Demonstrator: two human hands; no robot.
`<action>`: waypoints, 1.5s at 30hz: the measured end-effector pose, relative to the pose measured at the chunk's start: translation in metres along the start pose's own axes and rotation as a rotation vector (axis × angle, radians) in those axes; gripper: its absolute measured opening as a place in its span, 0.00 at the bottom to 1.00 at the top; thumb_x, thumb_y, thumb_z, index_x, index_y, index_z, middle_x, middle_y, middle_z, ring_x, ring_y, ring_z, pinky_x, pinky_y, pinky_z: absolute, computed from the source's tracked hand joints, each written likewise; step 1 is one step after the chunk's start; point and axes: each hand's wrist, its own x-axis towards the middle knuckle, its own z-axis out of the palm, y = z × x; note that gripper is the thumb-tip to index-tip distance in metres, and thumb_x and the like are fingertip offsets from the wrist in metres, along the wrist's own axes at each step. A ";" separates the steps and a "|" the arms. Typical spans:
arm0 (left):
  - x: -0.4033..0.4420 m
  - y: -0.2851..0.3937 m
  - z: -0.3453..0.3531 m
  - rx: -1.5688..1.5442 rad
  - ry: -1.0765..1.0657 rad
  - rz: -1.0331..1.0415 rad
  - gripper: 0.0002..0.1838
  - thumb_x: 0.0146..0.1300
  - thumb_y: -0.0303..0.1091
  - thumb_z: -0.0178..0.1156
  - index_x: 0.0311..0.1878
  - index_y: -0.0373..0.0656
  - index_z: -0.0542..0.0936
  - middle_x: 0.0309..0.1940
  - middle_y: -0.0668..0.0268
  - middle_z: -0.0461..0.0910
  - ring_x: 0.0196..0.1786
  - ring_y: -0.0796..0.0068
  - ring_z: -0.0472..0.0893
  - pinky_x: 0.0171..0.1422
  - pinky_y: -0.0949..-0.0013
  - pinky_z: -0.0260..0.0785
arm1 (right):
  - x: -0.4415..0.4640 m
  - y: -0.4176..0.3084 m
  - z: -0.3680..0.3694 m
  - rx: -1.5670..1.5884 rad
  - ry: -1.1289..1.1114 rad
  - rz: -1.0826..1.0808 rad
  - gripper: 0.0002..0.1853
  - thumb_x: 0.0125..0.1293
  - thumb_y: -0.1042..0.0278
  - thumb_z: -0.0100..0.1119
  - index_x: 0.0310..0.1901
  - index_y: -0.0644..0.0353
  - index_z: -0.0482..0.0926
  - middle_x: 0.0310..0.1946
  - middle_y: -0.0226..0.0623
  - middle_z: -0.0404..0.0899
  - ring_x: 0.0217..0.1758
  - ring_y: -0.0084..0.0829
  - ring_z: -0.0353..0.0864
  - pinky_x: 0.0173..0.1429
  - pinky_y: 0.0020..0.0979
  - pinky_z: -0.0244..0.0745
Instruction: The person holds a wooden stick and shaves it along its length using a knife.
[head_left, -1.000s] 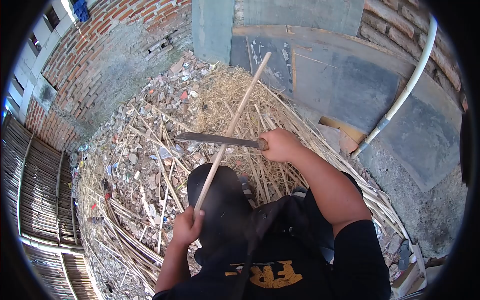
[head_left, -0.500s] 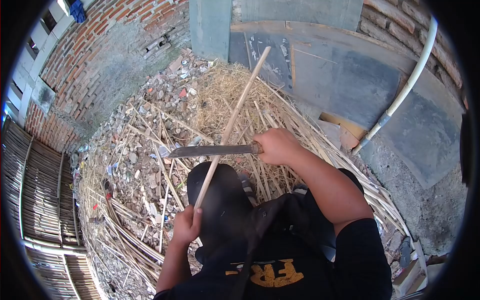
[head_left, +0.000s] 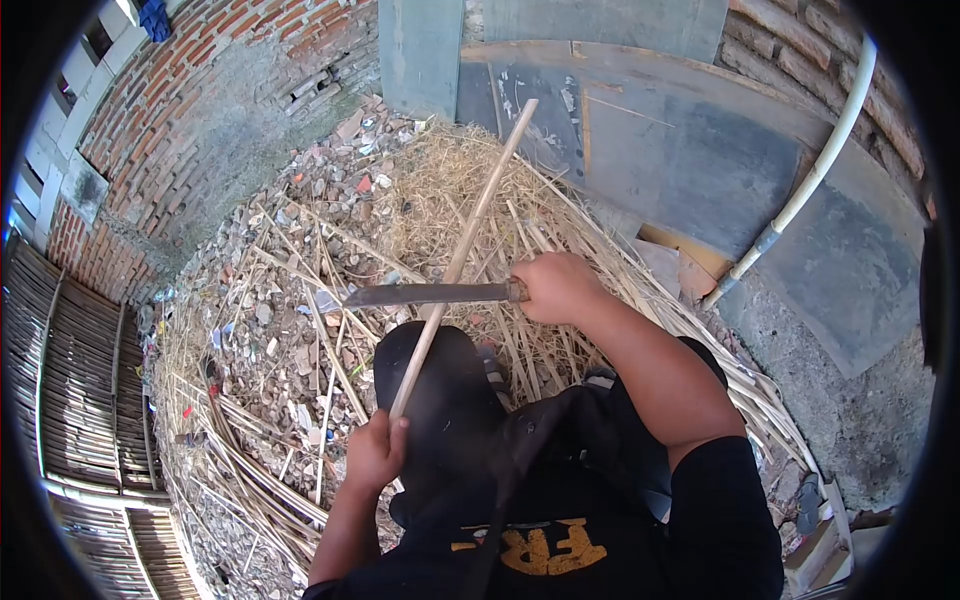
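Note:
My left hand (head_left: 377, 451) is closed round the lower end of a long pale bamboo strip (head_left: 480, 212), beside my left knee. The strip slants up and to the right, its far end free in front of the leaning panels. My right hand (head_left: 560, 289) grips the handle of a machete (head_left: 430, 294). Its dark blade points left and lies across the strip, a little above the knee. Whether the edge bites into the strip cannot be made out.
Rubble (head_left: 285, 290) with loose bamboo strips and straw (head_left: 445, 180) covers the ground. Grey panels (head_left: 680, 150) lean against the wall behind. A pale pipe (head_left: 815, 180) slants at the right. Brick wall (head_left: 180, 140) and bamboo fence (head_left: 85, 380) stand left.
Compared with a second ago, the machete in my right hand is slightly lower and nearer me along the strip. My left hand holds the strip in nearly the same place.

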 end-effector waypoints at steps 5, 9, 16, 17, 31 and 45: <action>-0.001 -0.003 0.004 -0.001 0.024 0.006 0.18 0.78 0.42 0.60 0.33 0.39 0.72 0.18 0.46 0.77 0.25 0.36 0.81 0.29 0.43 0.70 | 0.020 0.026 0.013 0.230 -0.011 0.076 0.12 0.59 0.62 0.66 0.43 0.55 0.87 0.37 0.47 0.88 0.45 0.51 0.88 0.50 0.51 0.82; -0.003 -0.002 -0.001 0.007 0.035 -0.014 0.18 0.78 0.42 0.60 0.33 0.40 0.72 0.18 0.46 0.78 0.25 0.37 0.81 0.29 0.43 0.71 | 0.022 0.023 0.009 0.248 0.019 0.102 0.12 0.59 0.63 0.65 0.43 0.55 0.87 0.38 0.47 0.88 0.46 0.51 0.88 0.51 0.51 0.82; -0.005 0.009 0.001 0.080 0.047 0.048 0.18 0.77 0.42 0.61 0.33 0.41 0.73 0.18 0.48 0.77 0.23 0.38 0.81 0.28 0.44 0.72 | -0.011 -0.001 -0.004 -0.033 0.001 -0.040 0.12 0.57 0.63 0.66 0.43 0.53 0.87 0.38 0.47 0.88 0.46 0.51 0.88 0.52 0.52 0.82; -0.003 0.008 -0.001 0.064 0.023 0.036 0.19 0.77 0.43 0.62 0.32 0.41 0.72 0.17 0.48 0.77 0.23 0.37 0.81 0.28 0.44 0.72 | -0.008 0.000 -0.008 -0.018 -0.063 -0.015 0.13 0.56 0.63 0.66 0.43 0.54 0.87 0.38 0.46 0.88 0.46 0.51 0.88 0.52 0.51 0.82; 0.002 0.005 -0.004 0.014 -0.001 -0.002 0.20 0.77 0.43 0.62 0.31 0.40 0.71 0.18 0.46 0.77 0.25 0.35 0.80 0.29 0.44 0.70 | -0.001 -0.012 0.006 0.019 -0.022 -0.052 0.12 0.54 0.62 0.67 0.41 0.53 0.87 0.35 0.46 0.87 0.45 0.51 0.88 0.50 0.52 0.81; 0.003 0.005 -0.005 0.017 -0.003 0.020 0.20 0.76 0.42 0.62 0.30 0.41 0.71 0.17 0.48 0.76 0.23 0.39 0.80 0.27 0.46 0.69 | -0.007 -0.018 0.000 0.021 -0.077 -0.066 0.10 0.55 0.65 0.67 0.40 0.53 0.87 0.35 0.45 0.87 0.45 0.51 0.88 0.51 0.51 0.82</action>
